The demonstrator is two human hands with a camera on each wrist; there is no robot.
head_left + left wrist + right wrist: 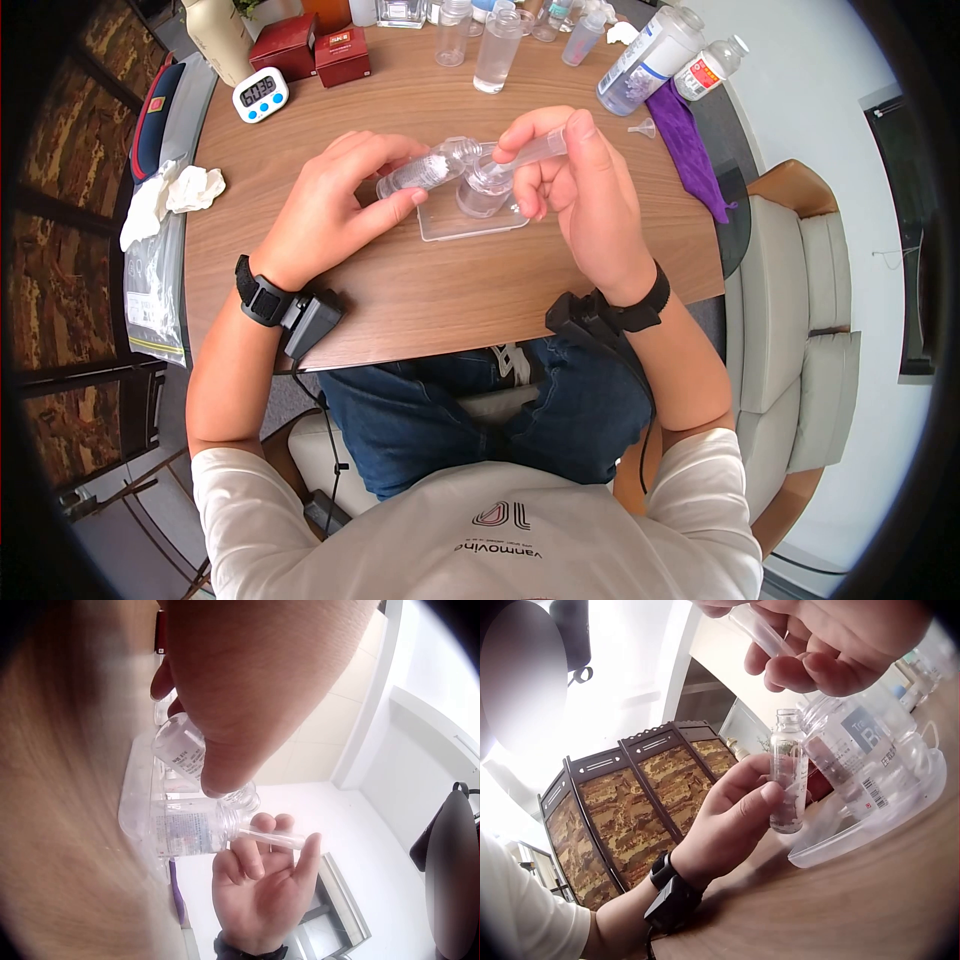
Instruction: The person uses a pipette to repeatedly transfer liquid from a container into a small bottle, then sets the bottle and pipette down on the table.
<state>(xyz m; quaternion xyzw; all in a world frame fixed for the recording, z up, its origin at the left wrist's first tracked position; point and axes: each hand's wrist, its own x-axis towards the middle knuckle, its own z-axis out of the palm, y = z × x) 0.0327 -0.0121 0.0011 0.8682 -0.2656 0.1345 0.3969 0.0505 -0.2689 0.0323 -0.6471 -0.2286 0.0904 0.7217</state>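
My left hand (325,200) grips a small clear vial (784,780) with print on its side and a threaded neck. Whitish bits show inside it. Between finger and thumb, my right hand (600,205) pinches a clear plastic tube (543,148). The tube slants down toward the mouth of a clear labelled bottle (187,831), its lower end right at the neck. That bottle stands upright on a shallow clear tray (455,232), just right of the vial. In the right wrist view the vial is almost upright beside the bottle.
A liquid-filled clear cup (496,62) stands behind the hands. At the back left are a timer (260,95) and dark red boxes (342,58). To the right lie a small funnel (644,129), a large bottle (645,65) and a purple cloth (690,145). Crumpled tissue (195,188) lies left.
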